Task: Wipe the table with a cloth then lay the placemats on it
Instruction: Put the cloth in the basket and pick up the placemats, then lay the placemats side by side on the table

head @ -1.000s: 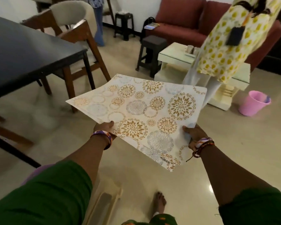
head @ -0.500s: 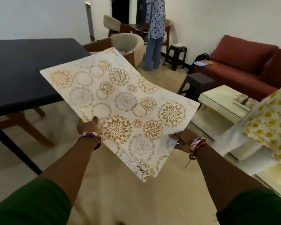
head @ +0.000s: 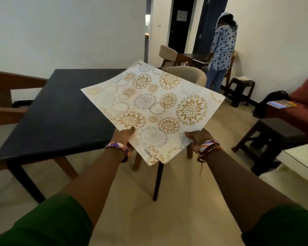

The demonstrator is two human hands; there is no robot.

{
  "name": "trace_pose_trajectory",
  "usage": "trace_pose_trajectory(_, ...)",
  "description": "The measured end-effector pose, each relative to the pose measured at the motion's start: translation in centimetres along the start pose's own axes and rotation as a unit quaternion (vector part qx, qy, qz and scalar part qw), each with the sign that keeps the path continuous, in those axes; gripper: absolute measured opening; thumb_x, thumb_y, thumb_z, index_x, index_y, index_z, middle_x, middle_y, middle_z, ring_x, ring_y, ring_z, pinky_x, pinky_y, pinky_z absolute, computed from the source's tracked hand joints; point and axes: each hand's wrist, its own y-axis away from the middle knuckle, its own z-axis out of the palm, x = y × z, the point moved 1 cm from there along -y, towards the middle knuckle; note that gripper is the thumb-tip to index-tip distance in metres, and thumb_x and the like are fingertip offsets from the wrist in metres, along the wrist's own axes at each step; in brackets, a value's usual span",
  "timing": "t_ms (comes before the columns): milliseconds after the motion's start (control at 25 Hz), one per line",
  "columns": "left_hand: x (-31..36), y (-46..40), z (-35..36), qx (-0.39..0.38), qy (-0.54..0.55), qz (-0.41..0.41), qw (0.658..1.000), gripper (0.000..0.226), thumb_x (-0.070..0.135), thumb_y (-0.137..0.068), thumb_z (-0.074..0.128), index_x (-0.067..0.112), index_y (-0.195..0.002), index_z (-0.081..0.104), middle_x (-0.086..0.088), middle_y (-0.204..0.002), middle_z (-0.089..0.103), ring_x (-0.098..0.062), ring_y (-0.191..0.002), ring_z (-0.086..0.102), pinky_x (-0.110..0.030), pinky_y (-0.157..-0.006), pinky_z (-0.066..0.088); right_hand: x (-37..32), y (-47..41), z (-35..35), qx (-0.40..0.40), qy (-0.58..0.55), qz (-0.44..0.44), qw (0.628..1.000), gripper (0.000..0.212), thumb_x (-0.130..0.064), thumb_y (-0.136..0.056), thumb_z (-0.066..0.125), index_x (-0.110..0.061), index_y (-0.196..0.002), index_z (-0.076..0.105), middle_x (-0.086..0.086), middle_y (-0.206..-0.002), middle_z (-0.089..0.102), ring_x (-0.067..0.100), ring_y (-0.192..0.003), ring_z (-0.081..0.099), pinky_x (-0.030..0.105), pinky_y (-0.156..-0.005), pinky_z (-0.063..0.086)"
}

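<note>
Pinched placemats at near edges, left hand and right hand. Light, floppy, possibly several. Table left of hands.

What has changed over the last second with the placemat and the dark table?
The view swung left toward the dark table, and the placemat was carried along: a second ago it was over open floor, now its far left corner reaches over the table's edge. Nothing was let go. The left hand and right hand still grip its near edges, and it remains off the table.
</note>
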Motion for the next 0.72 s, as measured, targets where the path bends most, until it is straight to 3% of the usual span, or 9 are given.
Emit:
trace_pose_trajectory(160,4.0,-5.1,-1.3,0.118,-0.206,0.082,0.968,0.053,0.008,-0.09,0.059,0.005,-0.14,0.04,-0.012,-0.143,0.047,-0.031,-0.129,0.046,-0.041,-0.109,0.037,0.6,-5.8,6.2,-0.053,-0.132,0.06,0.988,0.049,0.016,-0.088,0.044,0.0,-0.134,0.047,0.015,-0.136,0.052,0.038,-0.124,0.049,0.049,-0.101,0.041)
trace_pose_trajectory(280,5.2,-8.4,-3.2,0.177,-0.213,0.11,0.955,0.048,0.004,-0.092,0.055,0.004,-0.138,0.043,-0.013,-0.142,0.048,-0.03,-0.13,0.046,-0.034,-0.106,0.036,0.7,-9.8,8.8,-0.086,-0.173,0.095,0.977,0.042,0.014,-0.086,0.049,-0.003,-0.124,0.052,0.019,-0.134,0.053,0.04,-0.123,0.049,0.055,-0.101,0.04)
trace_pose_trajectory(360,5.6,-10.1,-3.9,0.188,-0.163,0.121,0.961,0.046,0.003,-0.092,0.055,0.005,-0.136,0.045,-0.013,-0.139,0.051,-0.029,-0.128,0.048,-0.032,-0.102,0.038,0.1,-12.4,10.1,-0.087,-0.158,0.096,0.979,0.042,0.013,-0.083,0.056,-0.005,-0.121,0.053,0.017,-0.131,0.056,0.038,-0.118,0.054,0.051,-0.089,0.051)
trace_pose_trajectory(480,6.8,-13.7,-4.6,0.208,-0.104,0.123,0.965,0.045,0.002,-0.09,0.058,0.003,-0.134,0.048,-0.013,-0.137,0.053,-0.028,-0.126,0.05,-0.029,-0.097,0.04,-1.0,-16.1,12.1,-0.121,-0.063,0.077,0.988,0.039,0.006,-0.084,0.06,-0.009,-0.119,0.051,0.009,-0.115,0.062,0.027,-0.097,0.061,0.038,-0.055,0.059)
trace_pose_trajectory(600,8.5,-17.7,-4.7,0.237,-0.097,0.122,0.959,0.044,0.003,-0.091,0.058,0.003,-0.134,0.049,-0.014,-0.137,0.053,-0.028,-0.125,0.051,-0.031,-0.1,0.041,-2.7,-19.1,13.8,-0.157,0.096,0.097,0.978,0.014,-0.017,-0.091,0.06,-0.012,-0.1,0.051,0.005,-0.085,0.063,0.016,-0.063,0.066,0.022,-0.04,0.053)
trace_pose_trajectory(720,10.3,-21.9,-4.8,0.27,-0.135,0.102,0.948,0.042,0.009,-0.093,0.056,0.002,-0.134,0.048,-0.014,-0.137,0.053,-0.03,-0.125,0.051,-0.035,-0.105,0.042,-4.5,-22.9,15.3,-0.184,0.208,0.127,0.952,0.019,-0.027,-0.094,0.055,-0.011,-0.085,0.051,0.005,-0.053,0.065,0.007,-0.033,0.058,0.013,-0.032,0.044)
